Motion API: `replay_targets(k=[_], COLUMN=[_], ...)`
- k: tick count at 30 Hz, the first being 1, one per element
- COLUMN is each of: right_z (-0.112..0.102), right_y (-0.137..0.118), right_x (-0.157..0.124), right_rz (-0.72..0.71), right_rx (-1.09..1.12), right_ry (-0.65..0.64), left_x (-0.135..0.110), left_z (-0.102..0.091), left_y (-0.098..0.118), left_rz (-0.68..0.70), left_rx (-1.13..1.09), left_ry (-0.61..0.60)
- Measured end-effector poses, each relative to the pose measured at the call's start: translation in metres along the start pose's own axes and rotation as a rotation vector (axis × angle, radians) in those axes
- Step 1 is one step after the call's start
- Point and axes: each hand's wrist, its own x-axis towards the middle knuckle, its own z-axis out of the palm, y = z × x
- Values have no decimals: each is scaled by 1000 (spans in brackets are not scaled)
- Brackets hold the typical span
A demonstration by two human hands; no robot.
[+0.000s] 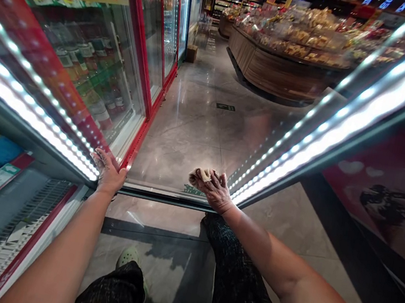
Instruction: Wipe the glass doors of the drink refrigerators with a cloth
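Right hand (220,195) closed over a bunched cloth (201,174), the cloth showing past the fingers at the low right part of a glass door (172,196), just above its dark bottom edge. Left hand (110,173) at the lower left corner of the same door, thumb apart from the fingers; cannot tell whether it grips the frame or only rests there. Bright light strips (388,96) run up both sides of the pane.

Cloth: looks soft, light, limp — nothing to break, and any fold will serve as a hold. Best taken bunched under the palm, fingers spread across the top, so no loose corner trails. Whether it is damp, cannot tell.

Door: another matter. Likely heavy and stiff, the pane smooth and probably slippery, poor for purchase. Judge the frame's edge or lower corner the sounder hold — palm flat on the glass only for light pressure. The strips probably want a gentle touch; keep fingers off them.
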Motion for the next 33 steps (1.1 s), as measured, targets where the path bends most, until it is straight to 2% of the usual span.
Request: replay_targets(k=[4,7,9,14,18,22,26,29,31,33], right_z=[-9,-22,-26,-12,-9,-19,-17,-20,-33,-57], right_y=[12,24,28,14,5,11,9,5,8,17], right_x=[-11,-11,-13,-34,-37,-26,-29,-32,-28,-21], right_rz=[20,160,272,449,529,567,624,593,545,501], right_rx=[7,-7,-26,-123,-180,-150,-170,-204,-191,-146], right_ry=[-23,-58,-37,94,112,144,190,242,282,321], left_x=[-6,-7,-7,-7,-6,-7,-10,-12,-13,-13], left_z=[4,6,7,10,11,10,12,13,14,14], left_y=[5,7,6,5,3,4,9,14,17,20], left_rz=[13,12,15,21,21,27,28,25,24,11], left_rx=[-29,-37,-40,-49,-37,-22,-9,-15,-25,-30], left_ry=[-6,-6,-4,-2,-2,-5,10,10,15,22])
